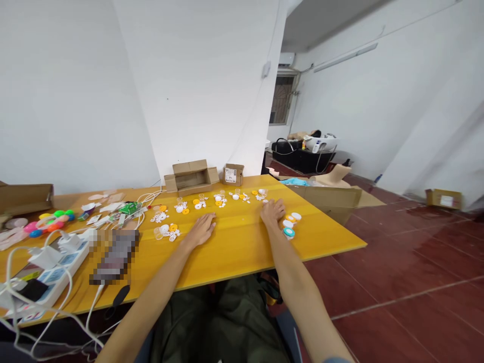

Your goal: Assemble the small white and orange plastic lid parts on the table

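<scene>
Part piles (219,203) spaced on worktop (242,247)

Left hand (200,230), left of centre: fingers loosely extended, empty. Right hand (271,210), right of centre: can't tell grip. Piles mid-frame, mostly beyond, gapped probably against mixing. Open box (193,189) behind.

no readable text, box label (231,175) too small

My bare arms (161,288) reach forward, my left hand (201,230) palm down, my right hand (272,212) loosely curled.
</scene>
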Action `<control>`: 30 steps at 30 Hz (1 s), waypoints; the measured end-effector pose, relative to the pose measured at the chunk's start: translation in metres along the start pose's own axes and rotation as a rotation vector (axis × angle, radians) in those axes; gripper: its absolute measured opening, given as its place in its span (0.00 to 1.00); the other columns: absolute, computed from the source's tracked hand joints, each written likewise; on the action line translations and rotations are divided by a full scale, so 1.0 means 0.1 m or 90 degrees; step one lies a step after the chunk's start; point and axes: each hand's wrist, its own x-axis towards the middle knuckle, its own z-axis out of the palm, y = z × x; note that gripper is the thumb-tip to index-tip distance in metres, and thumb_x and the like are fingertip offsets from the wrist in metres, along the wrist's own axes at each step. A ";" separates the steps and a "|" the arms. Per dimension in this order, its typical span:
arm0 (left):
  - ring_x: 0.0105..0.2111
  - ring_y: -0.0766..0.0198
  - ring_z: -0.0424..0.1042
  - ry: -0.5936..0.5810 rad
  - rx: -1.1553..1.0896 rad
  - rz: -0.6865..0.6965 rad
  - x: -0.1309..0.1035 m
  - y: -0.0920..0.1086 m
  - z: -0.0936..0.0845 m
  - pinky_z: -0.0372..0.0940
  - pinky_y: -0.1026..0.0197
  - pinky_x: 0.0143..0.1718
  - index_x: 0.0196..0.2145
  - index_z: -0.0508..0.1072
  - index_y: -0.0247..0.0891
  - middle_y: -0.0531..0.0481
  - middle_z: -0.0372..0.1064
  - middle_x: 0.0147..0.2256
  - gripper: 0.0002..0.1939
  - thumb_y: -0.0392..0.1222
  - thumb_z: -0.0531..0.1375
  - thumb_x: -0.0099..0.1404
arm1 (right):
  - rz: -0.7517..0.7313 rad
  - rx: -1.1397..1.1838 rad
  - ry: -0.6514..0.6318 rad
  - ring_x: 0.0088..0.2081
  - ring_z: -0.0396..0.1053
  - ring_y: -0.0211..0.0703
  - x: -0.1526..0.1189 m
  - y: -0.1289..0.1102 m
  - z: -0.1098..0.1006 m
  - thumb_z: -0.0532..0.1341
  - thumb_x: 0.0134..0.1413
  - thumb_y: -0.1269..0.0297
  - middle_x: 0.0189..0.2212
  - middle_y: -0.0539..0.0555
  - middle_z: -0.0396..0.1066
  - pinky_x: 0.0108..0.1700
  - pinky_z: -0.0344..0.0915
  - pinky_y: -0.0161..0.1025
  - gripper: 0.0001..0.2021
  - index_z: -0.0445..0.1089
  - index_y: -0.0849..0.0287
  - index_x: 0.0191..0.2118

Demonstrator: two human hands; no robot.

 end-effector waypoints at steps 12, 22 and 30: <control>0.61 0.56 0.65 0.007 0.005 0.005 0.02 -0.04 0.01 0.59 0.49 0.63 0.55 0.67 0.45 0.44 0.67 0.60 0.16 0.46 0.48 0.74 | -0.008 0.065 0.090 0.55 0.65 0.72 0.13 0.10 0.15 0.49 0.67 0.59 0.58 0.79 0.63 0.52 0.62 0.68 0.23 0.73 0.69 0.53; 0.61 0.56 0.65 0.019 0.005 0.017 0.02 -0.06 0.05 0.59 0.49 0.63 0.55 0.67 0.45 0.45 0.68 0.59 0.16 0.46 0.48 0.74 | -0.075 0.056 0.186 0.65 0.56 0.76 0.06 0.08 0.25 0.49 0.67 0.56 0.62 0.79 0.61 0.60 0.51 0.74 0.24 0.74 0.69 0.52; 0.61 0.57 0.64 0.013 0.003 0.017 0.04 -0.02 0.04 0.60 0.49 0.63 0.55 0.67 0.45 0.45 0.68 0.59 0.16 0.45 0.47 0.74 | -0.381 0.032 0.290 0.62 0.62 0.64 -0.28 0.03 0.44 0.51 0.67 0.57 0.59 0.71 0.69 0.62 0.55 0.62 0.20 0.74 0.63 0.51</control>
